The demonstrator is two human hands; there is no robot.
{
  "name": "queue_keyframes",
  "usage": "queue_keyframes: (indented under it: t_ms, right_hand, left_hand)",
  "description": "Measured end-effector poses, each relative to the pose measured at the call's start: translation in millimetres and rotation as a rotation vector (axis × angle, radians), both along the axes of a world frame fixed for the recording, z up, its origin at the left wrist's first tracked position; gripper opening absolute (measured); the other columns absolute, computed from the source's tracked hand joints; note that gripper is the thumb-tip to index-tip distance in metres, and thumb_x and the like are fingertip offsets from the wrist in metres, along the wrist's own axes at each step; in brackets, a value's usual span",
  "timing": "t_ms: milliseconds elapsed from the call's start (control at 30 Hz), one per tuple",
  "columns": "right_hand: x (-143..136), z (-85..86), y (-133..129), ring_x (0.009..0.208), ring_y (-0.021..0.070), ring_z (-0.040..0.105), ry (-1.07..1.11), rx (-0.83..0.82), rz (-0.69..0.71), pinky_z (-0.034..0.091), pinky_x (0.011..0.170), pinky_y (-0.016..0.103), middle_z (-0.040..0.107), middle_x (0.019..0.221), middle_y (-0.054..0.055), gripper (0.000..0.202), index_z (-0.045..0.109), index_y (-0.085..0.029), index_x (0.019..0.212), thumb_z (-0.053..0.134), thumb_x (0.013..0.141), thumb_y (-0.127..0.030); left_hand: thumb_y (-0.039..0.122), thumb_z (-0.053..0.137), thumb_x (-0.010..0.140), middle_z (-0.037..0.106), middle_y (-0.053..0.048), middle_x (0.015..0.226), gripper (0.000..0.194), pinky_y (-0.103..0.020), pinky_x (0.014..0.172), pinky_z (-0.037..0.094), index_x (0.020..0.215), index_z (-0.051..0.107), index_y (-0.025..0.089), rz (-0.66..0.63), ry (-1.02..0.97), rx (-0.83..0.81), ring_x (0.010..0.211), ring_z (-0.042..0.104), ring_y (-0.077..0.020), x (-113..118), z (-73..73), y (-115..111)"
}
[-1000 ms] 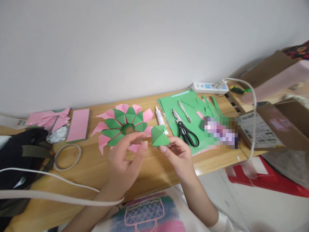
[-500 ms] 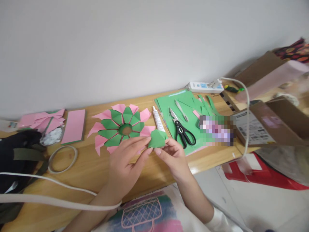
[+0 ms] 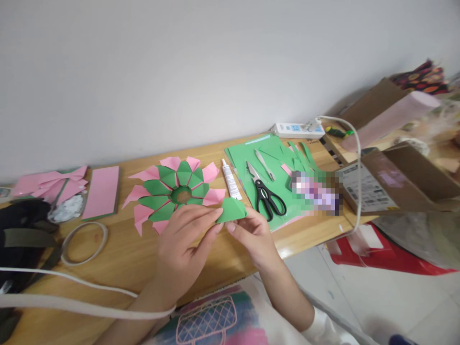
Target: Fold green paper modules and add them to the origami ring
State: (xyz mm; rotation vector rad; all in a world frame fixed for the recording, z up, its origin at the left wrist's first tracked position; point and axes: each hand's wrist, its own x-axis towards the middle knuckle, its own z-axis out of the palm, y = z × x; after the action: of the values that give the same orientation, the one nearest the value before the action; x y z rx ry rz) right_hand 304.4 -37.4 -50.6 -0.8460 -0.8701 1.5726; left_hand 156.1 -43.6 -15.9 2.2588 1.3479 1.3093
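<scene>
So we had our left hand (image 3: pixel 187 242) and right hand (image 3: pixel 253 237) both pinched on a folded green paper piece (image 3: pixel 232 211), at the near right of the pink-and-green paper flower (image 3: pixel 167 176). A white tube (image 3: pixel 231 179) lay just beyond, black-handled scissors (image 3: pixel 260 186) farther right.

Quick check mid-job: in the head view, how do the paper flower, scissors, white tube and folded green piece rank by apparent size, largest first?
1. Paper flower
2. Scissors
3. White tube and folded green piece: unsure, since the raised piece may be nearer the camera.
</scene>
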Motion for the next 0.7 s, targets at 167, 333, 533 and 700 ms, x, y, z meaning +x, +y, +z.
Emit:
queue_keyframes:
  t_ms: [167, 333, 533, 700]
  right_hand:
    - [0.1, 4.0, -0.1, 0.074, 0.0146, 0.064, -0.019, -0.017, -0.009, 0.053, 0.078, 0.029, 0.074, 0.079, -0.001, 0.02, 0.075, -0.027, 0.083, 0.082, 0.068, -0.038]
    - [0.6, 4.6, -0.1, 0.075, 0.015, 0.065, -0.026, -0.047, -0.019, 0.054, 0.077, 0.029, 0.073, 0.077, -0.002, 0.021, 0.074, -0.028, 0.083, 0.083, 0.067, -0.037]
    - [0.7, 4.0, 1.1, 0.074, 0.0155, 0.064, -0.035, -0.08, -0.038, 0.053, 0.074, 0.029, 0.072, 0.075, -0.001, 0.026, 0.073, -0.026, 0.082, 0.084, 0.063, -0.038]
    - [0.9, 3.5, 0.9, 0.074, 0.0146, 0.063, -0.007, -0.068, -0.022, 0.052, 0.076, 0.028, 0.071, 0.075, -0.002, 0.023, 0.073, -0.028, 0.084, 0.083, 0.066, -0.036]
  left_hand:
    - [0.011, 0.062, 0.087, 0.072, -0.002, 0.093, 0.021, -0.03, 0.08, 0.056, 0.104, 0.067, 0.022, -0.01, 0.01, -0.01, 0.087, 0.067, -0.0168, 0.1, 1.9, -0.2]
    - [0.011, 0.061, 0.088, 0.072, -0.002, 0.091, 0.019, -0.031, 0.079, 0.057, 0.102, 0.068, 0.022, -0.022, 0.011, -0.013, 0.086, 0.067, -0.0173, 0.4, 2.4, 0.7]
    - [0.012, 0.061, 0.087, 0.073, -0.002, 0.09, 0.019, -0.031, 0.078, 0.057, 0.1, 0.069, 0.023, -0.008, 0.011, -0.013, 0.085, 0.067, -0.0173, 0.4, 3.7, 0.6]
    - [0.011, 0.062, 0.087, 0.072, -0.003, 0.092, 0.018, -0.031, 0.081, 0.056, 0.101, 0.068, 0.021, -0.016, 0.017, -0.015, 0.087, 0.067, -0.017, 0.0, 3.4, 0.3]
